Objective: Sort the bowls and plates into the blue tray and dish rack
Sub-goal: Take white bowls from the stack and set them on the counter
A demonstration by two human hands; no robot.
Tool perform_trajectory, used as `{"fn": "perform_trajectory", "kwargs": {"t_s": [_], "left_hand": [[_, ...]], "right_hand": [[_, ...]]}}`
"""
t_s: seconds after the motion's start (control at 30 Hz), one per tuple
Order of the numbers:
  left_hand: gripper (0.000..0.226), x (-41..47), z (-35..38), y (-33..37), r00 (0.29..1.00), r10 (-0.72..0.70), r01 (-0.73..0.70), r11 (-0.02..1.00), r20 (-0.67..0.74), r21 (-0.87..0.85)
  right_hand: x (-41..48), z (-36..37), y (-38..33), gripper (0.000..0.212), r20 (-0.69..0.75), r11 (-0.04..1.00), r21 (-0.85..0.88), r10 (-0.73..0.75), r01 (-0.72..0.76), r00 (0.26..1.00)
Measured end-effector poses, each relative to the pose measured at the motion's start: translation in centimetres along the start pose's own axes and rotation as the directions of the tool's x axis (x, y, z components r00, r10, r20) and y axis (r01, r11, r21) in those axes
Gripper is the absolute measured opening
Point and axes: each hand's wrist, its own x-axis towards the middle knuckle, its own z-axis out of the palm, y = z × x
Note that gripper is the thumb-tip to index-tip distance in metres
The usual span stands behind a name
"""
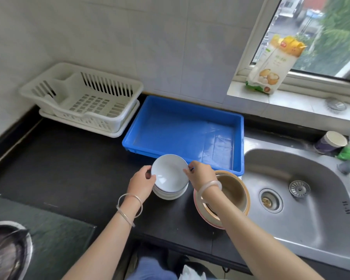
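So the top white plate (pixel 169 171) sits tilted on its stack (pixel 170 194) on the tabletop (pixel 69 168) just before the blue tray (pixel 180 128), left hand (pixel 142 182) and right hand (pixel 200 174) each with a grip pinched on its rim. I'd lift it straight up so the plates below don't shift.

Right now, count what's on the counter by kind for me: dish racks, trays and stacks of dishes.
Dish racks: 1, the white dish rack
Trays: 1, the blue tray
Stacks of dishes: 2, the white stack and the tan-and-pink stack
Total: 4
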Motion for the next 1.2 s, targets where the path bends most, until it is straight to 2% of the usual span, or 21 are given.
{"fn": "perform_trajectory", "kwargs": {"t_s": [0.1, 0.3, 0.43, 0.6, 0.77, 0.93, 1.07, 1.2], "left_hand": [[0.037, 0.3, 0.2, -0.6, 1.0, 0.008, -0.009, 0.999, -0.01, -0.045], [0.024, 0.6, 0.6, -1.3, 0.998, -0.03, 0.017, 0.978, -0.059, -0.209], [0.027, 0.9, 0.7, -1.2, 0.997, -0.017, 0.01, 0.994, -0.071, -0.105], [0.025, 1.3, 1.6, -0.2, 0.986, 0.074, -0.039, 0.975, -0.152, 0.217], [0.014, 1.4, 2.0, 0.2, 0.97, 0.114, -0.057, 0.966, -0.215, 0.251], [0.011, 1.8, 1.0, 0.6, 0.978, 0.099, -0.062, 0.978, -0.182, 0.197], [0.012, 2.3, -1.6, 0.5, 0.985, 0.05, -0.048, 0.999, -0.166, 0.015], [0.024, 3.2, -6.0, 0.1, 0.98, 0.025, -0.054, 0.988, -0.196, -0.145]], "right_hand": [[0.4, 0.6, -0.6, 0.014, -0.017, 0.995, -0.095, -0.012, 0.01, 1.0], [0.9, -0.2, -1.3, 0.022, -0.044, 0.997, -0.077, -0.001, -0.002, 0.999], [0.3, -1.5, -0.5, 0.022, -0.1, 1.0, -0.026, -0.007, 0.004, 0.995], [0.0, -2.8, 0.4, 0.02, -0.135, 0.99, 0.125, -0.042, 0.059, 0.99], [-0.4, -3.0, 1.1, 0.014, -0.142, 0.97, 0.238, -0.016, 0.05, 0.99], [-0.8, -3.8, 0.5, 0.017, -0.144, 0.967, 0.25, -0.012, 0.048, 0.99], [-0.9, -5.0, -1.7, 0.019, -0.186, 0.961, 0.252, -0.072, 0.118, 0.98], [-0.4, -5.8, -5.6, 0.019, -0.218, 0.944, 0.25, -0.161, 0.215, 0.963]]}}
